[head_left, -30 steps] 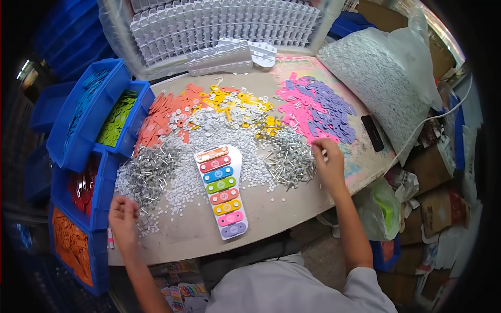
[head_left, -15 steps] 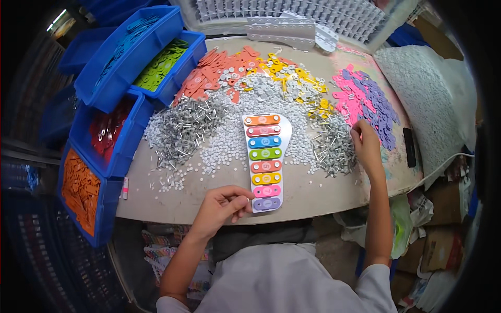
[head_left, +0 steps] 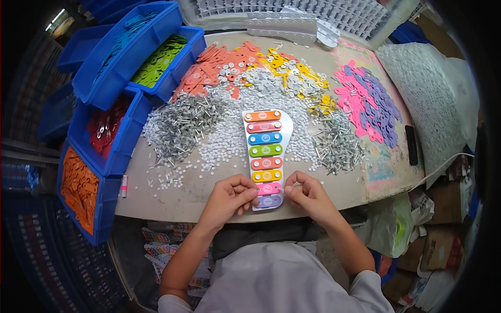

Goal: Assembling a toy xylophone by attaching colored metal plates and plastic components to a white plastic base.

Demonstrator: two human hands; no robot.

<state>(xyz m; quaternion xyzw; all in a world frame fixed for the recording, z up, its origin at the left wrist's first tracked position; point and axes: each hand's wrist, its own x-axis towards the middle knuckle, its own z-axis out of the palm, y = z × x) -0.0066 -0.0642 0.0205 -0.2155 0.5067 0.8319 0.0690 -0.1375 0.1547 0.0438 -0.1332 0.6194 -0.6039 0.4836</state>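
Note:
A toy xylophone (head_left: 267, 150) lies on the table in front of me, a white base with a column of coloured bars. White round caps sit at the ends of most bars; the pink bar (head_left: 269, 188) and purple bar near me show none. My left hand (head_left: 233, 199) is closed in a pinch at the pink bar's left end; whatever is between its fingertips is too small to make out. At the same bar's right end, my right hand (head_left: 308, 195) pinches a small silvery pin (head_left: 282, 191).
Loose metal pins (head_left: 339, 146) and white caps (head_left: 224, 148) spread around the xylophone. Coral (head_left: 209, 70), yellow, pink and purple bars (head_left: 381, 115) are heaped behind. Blue bins (head_left: 136, 130) of bars stand left. A white sack (head_left: 422, 88) and dark phone-like slab (head_left: 410, 145) are right.
My right hand has come from the right-hand pin pile to the pink bar's right end. My left hand has shifted slightly up and right, beside that bar.

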